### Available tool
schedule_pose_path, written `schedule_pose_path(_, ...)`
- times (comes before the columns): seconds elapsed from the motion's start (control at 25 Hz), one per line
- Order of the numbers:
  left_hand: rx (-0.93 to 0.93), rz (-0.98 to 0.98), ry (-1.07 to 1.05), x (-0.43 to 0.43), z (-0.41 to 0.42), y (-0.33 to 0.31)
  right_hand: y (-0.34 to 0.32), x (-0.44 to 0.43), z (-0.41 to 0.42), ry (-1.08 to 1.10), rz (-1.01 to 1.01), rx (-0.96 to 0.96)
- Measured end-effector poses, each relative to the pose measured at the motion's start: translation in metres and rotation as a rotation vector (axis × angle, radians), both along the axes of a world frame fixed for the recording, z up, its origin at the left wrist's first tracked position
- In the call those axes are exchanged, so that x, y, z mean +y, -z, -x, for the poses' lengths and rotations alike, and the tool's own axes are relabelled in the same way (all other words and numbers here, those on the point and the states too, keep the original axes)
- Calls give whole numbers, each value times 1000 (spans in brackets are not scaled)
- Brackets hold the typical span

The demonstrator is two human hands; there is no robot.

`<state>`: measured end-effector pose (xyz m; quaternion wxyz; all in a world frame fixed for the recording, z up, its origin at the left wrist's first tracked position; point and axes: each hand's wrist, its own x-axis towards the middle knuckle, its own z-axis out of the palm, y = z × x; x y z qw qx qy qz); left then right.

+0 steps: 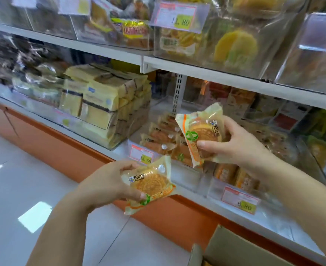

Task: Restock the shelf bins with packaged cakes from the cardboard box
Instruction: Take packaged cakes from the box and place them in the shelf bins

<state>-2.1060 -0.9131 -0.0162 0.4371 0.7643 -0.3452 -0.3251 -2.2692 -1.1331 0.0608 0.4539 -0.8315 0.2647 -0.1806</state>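
My left hand [108, 181] grips a packaged cake [154, 186] in a clear wrapper with orange and green print, low in front of the shelf. My right hand [238, 143] grips a second, matching packaged cake [198, 131], held higher and tilted just in front of a clear shelf bin [139, 150]. Inside that bin lie several of the same cakes [162, 137]. The cardboard box [233, 248] stands open at the bottom right, its inside mostly hidden.
A neighbouring bin [235, 198] to the right has similar orange packs. A stack of yellow-wrapped cakes [104, 104] fills the bin to the left. Upper shelf bins [215, 41] overhang. An orange base panel [62, 150] runs along the floor tiles [24, 189].
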Motion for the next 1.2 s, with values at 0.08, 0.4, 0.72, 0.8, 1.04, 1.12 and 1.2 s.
schedule_pose_path(0.08,-11,-15,-33,5,-17,2,-2,-14,-43,-22,255,190)
schedule_pose_path(0.4,6,-31,-67,10,-44,8,39,-38,-129,-281,575,1201)
schedule_pose_path(0.72,-47,-90,-52,8,-43,10,59,-28,-126,-314,735,1233)
schedule_pose_path(0.8,-55,-92,-47,7,-42,9,47,-27,-121,-294,712,1171)
schedule_pose_path(1.04,-19,6,-51,-1,-35,4,1,21,-85,-530,326,439)
schedule_pose_path(1.12,-33,34,-38,-6,-33,4,11,37,-76,-616,442,507)
schedule_pose_path(1.2,6,107,-34,-13,-32,4,18,34,-77,-546,532,475)
